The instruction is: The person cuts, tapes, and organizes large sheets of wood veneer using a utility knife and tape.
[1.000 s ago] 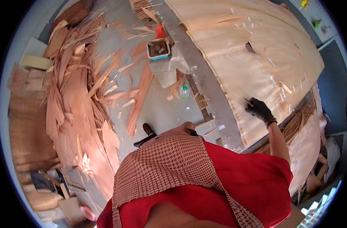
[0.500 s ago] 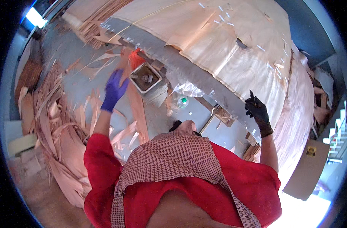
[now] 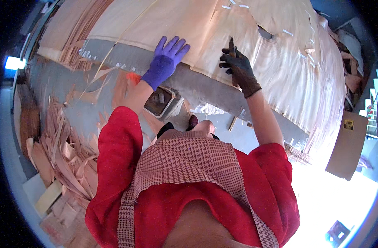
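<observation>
My left hand (image 3: pixel 165 60), in a purple glove, is spread flat at the near edge of a pale wood veneer sheet (image 3: pixel 147 39). Nothing is held in it. To its right, over the same sheet, my right hand (image 3: pixel 240 69) wears a dark glove. Its fingers are curled round a dark, narrow pointed tool (image 3: pixel 231 43) whose tip points away from me; the kind of tool cannot be made out. A grey strip (image 3: pixel 205 77) of the surface beneath shows along the sheet's near edge. Short white tape pieces (image 3: pixel 287 32) lie on the veneer, near a dark hole (image 3: pixel 264 33).
A rectangular bin (image 3: pixel 159 103) stands below my left forearm, beside an orange-red bundle (image 3: pixel 134 77). Torn veneer scraps (image 3: pixel 69 149) heap at the left. Stacked veneer strips (image 3: pixel 83 41) lie at the far left. A brown board (image 3: pixel 347 144) stands at the right.
My left hand has moved right and away from me, from above the floor to the veneer's edge. My right hand has moved left and farther over the sheet, still with the pointed tool.
</observation>
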